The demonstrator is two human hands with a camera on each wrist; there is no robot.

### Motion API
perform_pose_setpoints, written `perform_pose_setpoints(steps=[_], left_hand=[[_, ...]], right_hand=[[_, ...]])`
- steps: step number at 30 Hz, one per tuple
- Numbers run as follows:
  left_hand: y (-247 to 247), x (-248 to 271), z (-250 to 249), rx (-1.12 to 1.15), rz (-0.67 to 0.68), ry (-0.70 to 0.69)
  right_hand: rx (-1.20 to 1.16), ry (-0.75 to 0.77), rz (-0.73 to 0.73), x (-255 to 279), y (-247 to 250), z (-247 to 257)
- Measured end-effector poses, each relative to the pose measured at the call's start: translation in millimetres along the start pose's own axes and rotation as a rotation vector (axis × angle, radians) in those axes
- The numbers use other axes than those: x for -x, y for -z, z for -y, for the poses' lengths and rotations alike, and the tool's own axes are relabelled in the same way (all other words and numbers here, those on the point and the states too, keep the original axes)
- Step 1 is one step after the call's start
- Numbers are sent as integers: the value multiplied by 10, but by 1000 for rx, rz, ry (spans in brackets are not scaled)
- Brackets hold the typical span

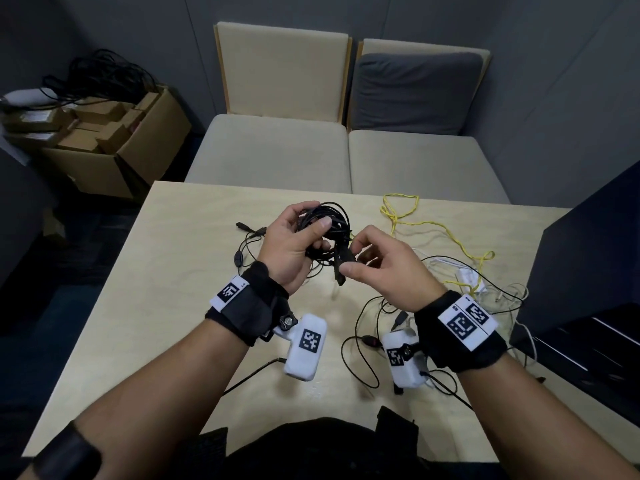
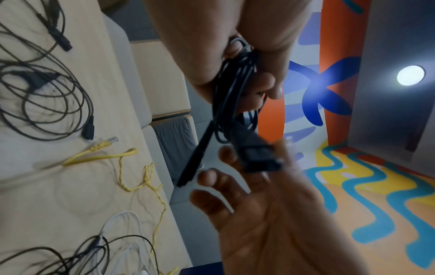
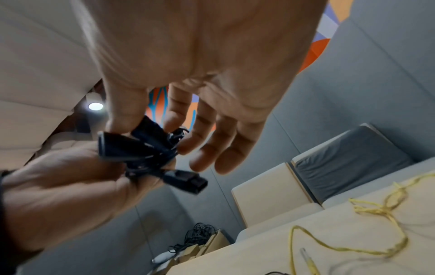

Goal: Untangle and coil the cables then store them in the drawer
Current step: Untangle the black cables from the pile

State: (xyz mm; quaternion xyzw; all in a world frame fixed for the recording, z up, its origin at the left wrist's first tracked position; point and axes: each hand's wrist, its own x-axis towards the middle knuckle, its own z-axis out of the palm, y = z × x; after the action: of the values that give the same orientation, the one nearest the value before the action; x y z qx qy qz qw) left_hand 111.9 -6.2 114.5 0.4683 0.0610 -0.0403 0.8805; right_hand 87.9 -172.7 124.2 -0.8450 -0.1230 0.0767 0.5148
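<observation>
Above the middle of the table [image 1: 180,306], my left hand [image 1: 311,230] grips a coiled black cable [image 1: 332,216]. My right hand [image 1: 349,254] pinches the black plug [image 1: 344,259] at that cable's end between thumb and forefinger, close beside the coil. In the left wrist view the coil [image 2: 235,89] hangs from the left hand [image 2: 207,55], and the plug [image 2: 256,156] sits at the right hand's fingertips [image 2: 226,154]. The right wrist view shows the plug [image 3: 122,147] under the thumb, with a second connector [image 3: 186,180] dangling below it.
A yellow cable [image 1: 433,226], a white cable [image 1: 464,271] and loose black cables [image 1: 360,341] lie tangled on the table's right half. Another black cable [image 1: 242,244] lies on the left. A dark cabinet [image 1: 588,265] stands at the right, with a cardboard box [image 1: 114,143] on the floor at the far left.
</observation>
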Motion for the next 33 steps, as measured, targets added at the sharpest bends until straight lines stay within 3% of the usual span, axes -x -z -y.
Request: perform_pose_setpoints(steps=[3, 8, 14, 19, 28, 33], left_hand=[[-24, 37, -11, -29, 35, -5], [-65, 61, 21, -51, 65, 24], [-74, 87, 66, -23, 113, 133], [-88, 143, 62, -117, 174, 153], [-85, 224, 251, -573, 327, 141], [-286, 327, 553, -684, 435, 146]], right_hand=[[-111, 16, -9, -7, 12, 2], [-331, -47, -161, -66, 32, -62], [-508, -67, 11, -52, 1, -79], [-631, -88, -15, 16, 21, -91], [-529, -170, -80, 396, 180, -332], [-430, -231, -70, 823, 362, -559]])
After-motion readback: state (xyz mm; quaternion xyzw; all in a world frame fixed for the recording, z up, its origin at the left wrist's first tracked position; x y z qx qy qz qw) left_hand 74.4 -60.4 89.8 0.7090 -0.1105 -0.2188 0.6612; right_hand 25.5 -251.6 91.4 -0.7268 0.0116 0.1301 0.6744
